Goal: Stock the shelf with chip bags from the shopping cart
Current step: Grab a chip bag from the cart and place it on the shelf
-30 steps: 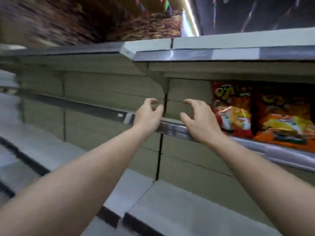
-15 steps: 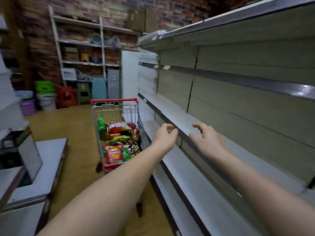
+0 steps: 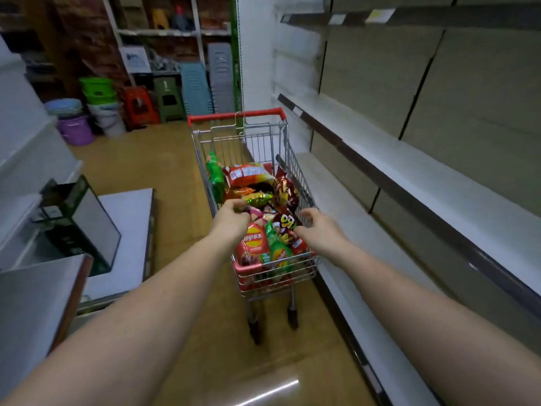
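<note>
A wire shopping cart (image 3: pixel 237 114) with a red handle stands in the aisle in front of me, against the shelf unit. Several chip bags lie in it: a red bag (image 3: pixel 253 244), a green bag (image 3: pixel 279 253), a dark bag (image 3: pixel 286 223) and an orange-red bag (image 3: pixel 246 174). My left hand (image 3: pixel 231 219) hovers over the bags at the cart's left side, fingers loosely curled, holding nothing. My right hand (image 3: pixel 320 230) reaches in at the right side, thumb next to the dark bag, with no grip that I can see. The pale shelf (image 3: pixel 409 174) on the right is bare.
A low grey counter (image 3: pixel 126 230) and a glass tank (image 3: pixel 85 224) stand on the left. Plastic stools (image 3: pixel 168 98) and buckets (image 3: pixel 76 130) are stacked at the far wall. Wooden floor (image 3: pixel 140 159) runs between counter and cart. A lower shelf board (image 3: pixel 351 235) juts out beside the cart.
The view swung left and down, from the shelf with stocked bags to the cart. Both hands moved away from the shelf edge and now reach into the cart over the chip bags.
</note>
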Available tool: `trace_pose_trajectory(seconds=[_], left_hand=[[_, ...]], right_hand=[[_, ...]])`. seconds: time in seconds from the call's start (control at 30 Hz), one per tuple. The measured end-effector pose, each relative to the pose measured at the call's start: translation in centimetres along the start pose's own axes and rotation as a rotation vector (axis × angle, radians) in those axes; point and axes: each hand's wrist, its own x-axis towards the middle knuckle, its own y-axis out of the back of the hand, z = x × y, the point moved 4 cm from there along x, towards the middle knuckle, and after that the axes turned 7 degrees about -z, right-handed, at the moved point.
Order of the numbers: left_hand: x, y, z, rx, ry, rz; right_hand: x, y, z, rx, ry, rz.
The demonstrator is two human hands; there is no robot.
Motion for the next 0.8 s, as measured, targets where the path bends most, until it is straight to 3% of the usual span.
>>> trace_pose_trajectory(seconds=[0.23, 0.37, 0.6, 0.8], left_hand=[[12.5, -0.2, -3.2, -0.038, 0.121, 0.023], [19.0, -0.5, -4.8, -0.009, 0.260, 0.040], [25.7, -0.6, -7.6, 0.055, 0.434, 0.048], [28.7, 0.1, -8.6, 0.138, 0.457, 0.041]], right_hand=[[16.3, -5.7, 3.2, 0.003, -0.042, -0.212], [24.5, -8.8, 6.2, 0.145, -0.169, -0.374], [29.4, -15.4, 9.2, 0.614, -0.453, -0.534], [32.2, -17.5, 8.3, 0.680, -0.486, -0.565]])
